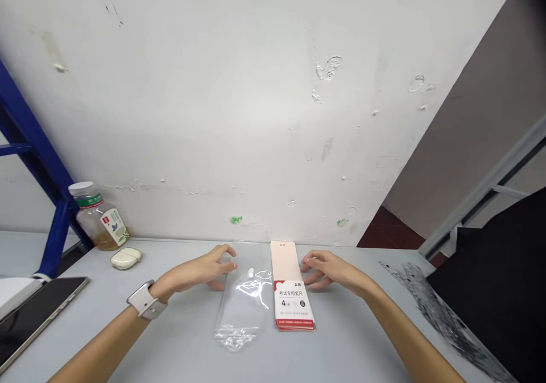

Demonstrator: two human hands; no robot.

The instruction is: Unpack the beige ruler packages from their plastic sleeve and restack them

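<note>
Near to far. Dark-screened device [42, 312] lies at the left edge of the grey desk [183, 343]; white-strapped watch [147, 302] on the left wrist.

Mid-desk: clear pouch [243, 312] and card pack [294, 306] side by side, long axes running toward the far edge, far ends close to it. Status, my read: both laid out flat and lined up; the two are separate, pack outside the pouch, nothing joined or inserted yet.

Pouch: transparent, glossy glare, shaped flap at its near end, desk showing through. Pack: pale pink far half, white near half with black Chinese print, a "4" and a "20", red band at the near end. Layers slightly fanned there, so likely several pieces.

Left hand [209, 268]: fingers spread, tips at the pouch's left edge. Right hand [326, 269]: loosely curved, fingers apart, tips by the pack's right edge. Neither pinches anything; can't tell if they touch.

Right edge: crumpled clear plastic [435, 309]. Toward the far-left corner: cream case [125, 258], then bottle [94, 221] by the wall [256, 116].
</note>
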